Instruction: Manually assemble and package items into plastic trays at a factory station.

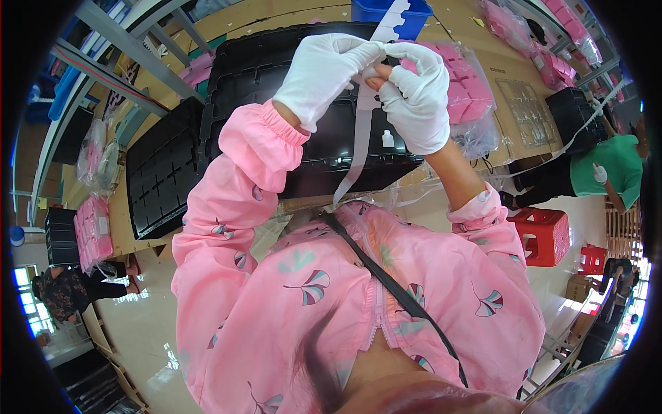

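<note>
My left hand point(318, 74), in a white glove, pinches a long white notched strip point(361, 131). The strip runs from above my hands down toward my jacket. Against it my right hand point(419, 96) is closed too, its glove leaving some fingertips bare. The fingertips of both hands meet at the strip, and whether a small piece is between them is hidden. Below the hands lies a stack of black plastic trays point(317, 162). A small white bottle-shaped piece point(388, 139) lies on the black surface beside the strip.
Another black tray point(164, 169) leans at the left. A blue bin point(414, 21) stands at the back; pink trays in clear plastic point(465, 86) sit right. Metal shelf posts point(131, 48) rise at far left. Red stools point(545, 234) and a person in green point(607, 169) are at right.
</note>
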The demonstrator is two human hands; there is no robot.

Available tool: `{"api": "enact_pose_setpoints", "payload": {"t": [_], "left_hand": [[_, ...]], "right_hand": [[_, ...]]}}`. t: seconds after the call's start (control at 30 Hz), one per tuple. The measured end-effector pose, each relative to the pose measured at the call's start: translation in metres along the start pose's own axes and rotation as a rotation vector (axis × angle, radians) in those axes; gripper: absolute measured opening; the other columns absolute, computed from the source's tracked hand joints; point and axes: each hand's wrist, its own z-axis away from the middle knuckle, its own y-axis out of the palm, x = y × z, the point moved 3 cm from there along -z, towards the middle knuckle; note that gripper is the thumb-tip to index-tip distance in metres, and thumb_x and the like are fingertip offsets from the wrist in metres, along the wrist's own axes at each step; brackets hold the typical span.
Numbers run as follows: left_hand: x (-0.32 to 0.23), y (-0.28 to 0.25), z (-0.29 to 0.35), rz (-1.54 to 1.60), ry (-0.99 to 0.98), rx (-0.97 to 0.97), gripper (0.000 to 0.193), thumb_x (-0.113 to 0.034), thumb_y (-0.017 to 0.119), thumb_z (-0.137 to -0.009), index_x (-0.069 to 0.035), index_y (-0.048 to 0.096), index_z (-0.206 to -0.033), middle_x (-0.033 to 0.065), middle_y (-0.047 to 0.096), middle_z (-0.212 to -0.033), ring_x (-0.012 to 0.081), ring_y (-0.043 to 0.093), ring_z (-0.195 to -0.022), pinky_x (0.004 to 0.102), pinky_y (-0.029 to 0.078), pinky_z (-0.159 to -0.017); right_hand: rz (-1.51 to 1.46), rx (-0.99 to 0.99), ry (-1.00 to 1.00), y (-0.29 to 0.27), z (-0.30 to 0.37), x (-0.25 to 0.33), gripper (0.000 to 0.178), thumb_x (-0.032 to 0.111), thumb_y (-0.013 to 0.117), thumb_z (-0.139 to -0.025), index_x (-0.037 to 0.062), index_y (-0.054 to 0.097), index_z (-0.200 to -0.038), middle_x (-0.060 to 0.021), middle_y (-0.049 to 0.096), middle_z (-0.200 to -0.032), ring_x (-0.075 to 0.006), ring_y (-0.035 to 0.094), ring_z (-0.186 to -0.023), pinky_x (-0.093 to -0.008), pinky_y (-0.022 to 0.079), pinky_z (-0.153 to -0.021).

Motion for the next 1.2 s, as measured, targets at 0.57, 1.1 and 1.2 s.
{"api": "enact_pose_setpoints", "payload": {"t": [0.57,1.1,1.2], "left_hand": [[0.012,-0.005,-0.006,0.003,-0.054,-0.050,0.026,-0.032,0.065,-0.086,-0.007,0.069,-0.090,-0.0024,0.064,-0.072,0.0038,0.057,-0.060,0.0179,0.038,-0.052],[0.003,-0.028,-0.016,0.051,-0.091,-0.175,0.026,-0.033,0.064,-0.085,-0.008,0.068,-0.091,0.0027,0.067,-0.072,0.0088,0.064,-0.063,0.0185,0.037,-0.052],[-0.003,-0.024,-0.019,0.035,-0.068,-0.163,0.026,-0.033,0.064,-0.085,-0.007,0.068,-0.090,0.0025,0.067,-0.071,0.0083,0.063,-0.062,0.0185,0.037,-0.052]], "right_hand": [[-0.275,0.027,-0.146,0.016,-0.011,-0.008,0.021,0.001,0.070,-0.063,0.0056,0.059,-0.080,-0.0103,0.060,-0.068,-0.0279,0.058,-0.057,-0.0338,0.047,-0.052],[-0.398,0.557,0.385,0.048,-0.050,-0.157,0.009,0.000,0.061,-0.077,-0.0013,0.065,-0.085,-0.0112,0.066,-0.093,-0.0188,0.062,-0.087,-0.0269,0.048,-0.079],[-0.449,0.877,0.565,0.094,-0.031,-0.236,0.011,0.003,0.062,-0.078,-0.0003,0.067,-0.087,-0.0109,0.067,-0.088,-0.0173,0.063,-0.082,-0.0268,0.049,-0.077]]}}
